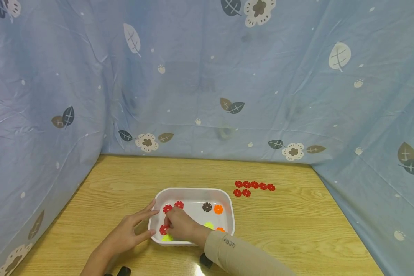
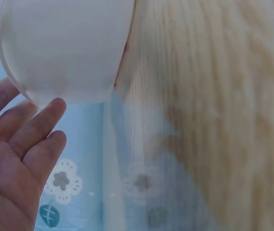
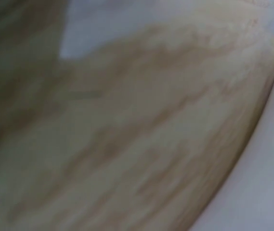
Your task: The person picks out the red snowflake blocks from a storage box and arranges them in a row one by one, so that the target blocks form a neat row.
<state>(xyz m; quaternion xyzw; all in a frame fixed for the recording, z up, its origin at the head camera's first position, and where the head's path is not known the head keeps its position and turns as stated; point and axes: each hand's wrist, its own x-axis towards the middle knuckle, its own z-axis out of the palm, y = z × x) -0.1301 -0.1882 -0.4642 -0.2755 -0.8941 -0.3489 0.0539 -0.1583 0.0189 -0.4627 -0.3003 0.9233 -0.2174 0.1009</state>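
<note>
A white tray (image 1: pixel 227 197) on the wooden table holds several flower-shaped plastic discs in red, yellow, orange and dark brown. My right hand (image 1: pixel 182 225) reaches over its front rim, with thumb and forefinger pinching at a red disc (image 1: pixel 163 230) in the left part. Just behind that hand lie two more red discs, one at the left (image 1: pixel 167 208) and another (image 1: pixel 179 204) beside it. My left hand (image 1: pixel 129 230) rests its loosely spread fingers against the tray's left rim. In the left wrist view, those fingers (image 2: pixel 43 125) lie along the tray's outer wall (image 2: pixel 64 53).
To the right behind the tray, several red discs (image 1: pixel 255 185) lie in two rows on the table (image 1: pixel 289 214). Inside the tray are a dark brown disc (image 1: pixel 207 207), an orange disc (image 1: pixel 218 209) and a yellow disc (image 1: pixel 209 225). Blue patterned cloth (image 1: pixel 207 84) encloses the table.
</note>
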